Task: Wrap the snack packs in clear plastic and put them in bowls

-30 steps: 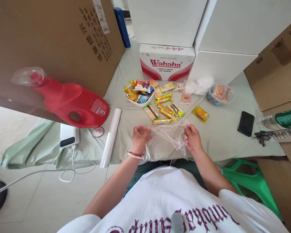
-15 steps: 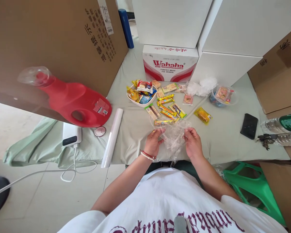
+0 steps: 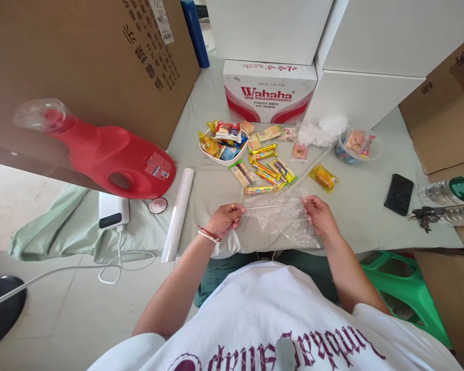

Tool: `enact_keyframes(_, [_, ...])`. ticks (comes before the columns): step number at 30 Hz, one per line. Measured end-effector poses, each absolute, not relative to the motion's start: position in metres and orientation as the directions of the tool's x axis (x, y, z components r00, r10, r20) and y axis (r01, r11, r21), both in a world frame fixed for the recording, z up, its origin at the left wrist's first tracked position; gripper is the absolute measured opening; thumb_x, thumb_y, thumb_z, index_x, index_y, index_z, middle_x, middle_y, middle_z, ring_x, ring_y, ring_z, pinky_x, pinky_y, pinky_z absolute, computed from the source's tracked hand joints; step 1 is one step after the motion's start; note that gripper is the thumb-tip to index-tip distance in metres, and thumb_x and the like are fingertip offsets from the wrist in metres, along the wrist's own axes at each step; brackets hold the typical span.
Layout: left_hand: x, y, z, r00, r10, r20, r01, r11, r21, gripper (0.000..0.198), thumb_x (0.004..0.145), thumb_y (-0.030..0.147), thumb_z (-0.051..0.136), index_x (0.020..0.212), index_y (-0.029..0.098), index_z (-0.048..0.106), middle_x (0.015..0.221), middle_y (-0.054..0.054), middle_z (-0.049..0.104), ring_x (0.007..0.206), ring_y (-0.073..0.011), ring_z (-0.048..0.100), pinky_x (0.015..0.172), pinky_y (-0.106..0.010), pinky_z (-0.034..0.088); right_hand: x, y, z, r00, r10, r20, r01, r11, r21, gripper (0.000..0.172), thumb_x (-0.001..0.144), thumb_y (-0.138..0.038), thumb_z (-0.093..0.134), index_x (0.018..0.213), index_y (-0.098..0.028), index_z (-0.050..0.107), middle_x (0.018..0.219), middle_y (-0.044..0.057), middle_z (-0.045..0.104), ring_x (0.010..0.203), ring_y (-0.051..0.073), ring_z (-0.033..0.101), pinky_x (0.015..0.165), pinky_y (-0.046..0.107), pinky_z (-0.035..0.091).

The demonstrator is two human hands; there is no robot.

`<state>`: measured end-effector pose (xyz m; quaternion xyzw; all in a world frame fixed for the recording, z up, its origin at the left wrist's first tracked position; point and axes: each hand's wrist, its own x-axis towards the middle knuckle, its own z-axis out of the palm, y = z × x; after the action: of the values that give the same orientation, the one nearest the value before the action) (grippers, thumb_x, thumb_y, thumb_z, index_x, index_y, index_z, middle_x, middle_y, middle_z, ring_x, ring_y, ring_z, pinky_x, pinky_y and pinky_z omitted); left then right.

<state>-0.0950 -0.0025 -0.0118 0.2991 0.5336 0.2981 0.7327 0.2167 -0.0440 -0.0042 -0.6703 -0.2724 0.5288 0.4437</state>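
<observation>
Worktop: Pale green cloth covered the worktop (image 3: 210,186), and I took the white bowl (image 3: 224,162) as my landmark, with the Wahaha box (image 3: 268,98) behind it and to its right.
Clear film: I had the clear film (image 3: 274,211) spread between both hands, nearer the wearer than the bowl and off to its right.
Left hand: The left hand (image 3: 223,220), on the wearer's side of the bowl, pinched one side of the film.
Right hand: The right hand (image 3: 322,219), well to the bowl's right, pinched the opposite side, with crumpled folds hanging beside it.
Tension: I judged a light, even pull best, since film that thin could tear or slip from the fingers.
Folds: Easing the right fingers along the edge in small steps, while the left pinch anchored it, seemed the surest way to smooth the bunching.
Snack stick: One yellow snack stick (image 3: 261,190) lay right of the bowl, by the film's far side; I couldn't tell whether they touched, so a slight lift looked wise against dragging it.
</observation>
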Motion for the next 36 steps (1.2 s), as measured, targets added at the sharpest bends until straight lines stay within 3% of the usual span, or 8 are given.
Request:
enact_keyframes(7, [-0.119,0.0,-0.008,0.126,0.821,-0.556,0.043,0.556,0.83,0.042,0.063,0.046,0.089,0.079,0.017,0.063,0.077,-0.003,0.069,0.074,-0.0193,0.071,0.066,-0.032,0.059,0.22,-0.05,-0.013,0.301,0.915,-0.269,0.093,-0.309,-0.947,0.041,0.081,-0.061,0.07,0.093,-0.025,0.057,0.06,-0.006,0.05,0.048,0.012,0.041,0.046,0.027,0.034])
enact_keyframes(11, [-0.099,-0.014,0.004,-0.185,0.977,-0.105,0.296,0.157,0.942,0.036,0.082,0.038,0.069,0.112,0.019,0.063,0.12,-0.012,0.069,0.12,-0.0286,0.065,0.103,-0.051,0.054,0.205,-0.058,-0.022,0.318,0.942,-0.111,0.228,-0.189,-0.955,0.038,0.089,-0.062,0.062,0.098,-0.025,0.057,0.065,-0.004,0.053,0.056,0.015,0.046,0.053,0.029,0.039])
enact_keyframes(14, [-0.083,-0.016,0.02,0.184,0.922,0.34,0.561,-0.382,0.734,0.061,0.082,0.021,0.059,0.143,0.023,0.054,0.152,-0.012,0.055,0.149,-0.0302,0.043,0.126,-0.058,0.026,0.2,-0.063,-0.027,0.29,0.954,-0.077,0.289,-0.164,-0.943,0.037,0.092,-0.061,0.06,0.1,-0.025,0.059,0.068,-0.004,0.054,0.058,0.015,0.047,0.056,0.029,0.04])
enact_keyframes(17, [-0.074,-0.009,0.027,0.643,0.717,0.27,0.513,-0.665,0.543,0.07,0.081,0.009,0.051,0.148,0.031,0.054,0.144,-0.008,0.064,0.153,-0.0286,0.039,0.13,-0.06,0.005,0.2,-0.065,-0.029,0.275,0.96,-0.058,0.336,-0.152,-0.93,0.034,0.094,-0.058,0.059,0.1,-0.025,0.061,0.07,-0.003,0.056,0.061,0.016,0.048,0.059,0.028,0.041])
enact_keyframes(22, [-0.092,-0.02,0.014,0.744,0.667,0.023,0.489,-0.569,0.661,0.034,0.097,0.021,0.048,0.116,0.029,0.075,0.096,-0.01,0.075,0.114,-0.0262,0.067,0.118,-0.05,0.037,0.206,-0.061,-0.03,0.314,0.947,-0.068,0.368,-0.188,-0.91,0.033,0.093,-0.056,0.059,0.1,-0.024,0.062,0.071,-0.003,0.057,0.063,0.016,0.049,0.061,0.028,0.04])
enact_keyframes(28, [-0.136,-0.073,0.02,0.679,0.727,-0.106,0.569,-0.429,0.702,0.042,0.095,0.048,0.061,0.129,0.026,0.07,0.123,-0.013,0.075,0.086,-0.0225,0.072,0.082,-0.033,0.054,0.212,-0.063,-0.031,0.304,0.947,-0.101,0.395,-0.222,-0.891,0.035,0.089,-0.058,0.062,0.096,-0.024,0.064,0.069,-0.003,0.06,0.062,0.017,0.05,0.064,0.029,0.041])
enact_keyframes(31, [-0.128,-0.077,0.041,0.459,0.881,-0.116,0.652,-0.246,0.718,0.032,0.099,0.045,0.054,0.114,0.026,0.076,0.103,-0.008,0.079,0.073,-0.0193,0.071,0.07,-0.029,0.052,0.209,-0.064,-0.028,0.268,0.958,-0.097,0.425,-0.208,-0.881,0.033,0.091,-0.057,0.061,0.098,-0.024,0.064,0.069,-0.003,0.06,0.061,0.017,0.051,0.064,0.029,0.041])
enact_keyframes(36, [-0.077,-0.047,0.043,0.407,0.911,0.07,0.681,-0.354,0.641,0.034,0.102,0.038,0.048,0.113,0.024,0.077,0.122,-0.012,0.074,0.105,-0.0268,0.071,0.095,-0.038,0.052,0.195,-0.064,-0.022,0.225,0.971,-0.087,0.469,-0.186,-0.863,0.031,0.091,-0.055,0.061,0.098,-0.025,0.063,0.068,-0.003,0.061,0.062,0.017,0.053,0.066,0.03,0.042])
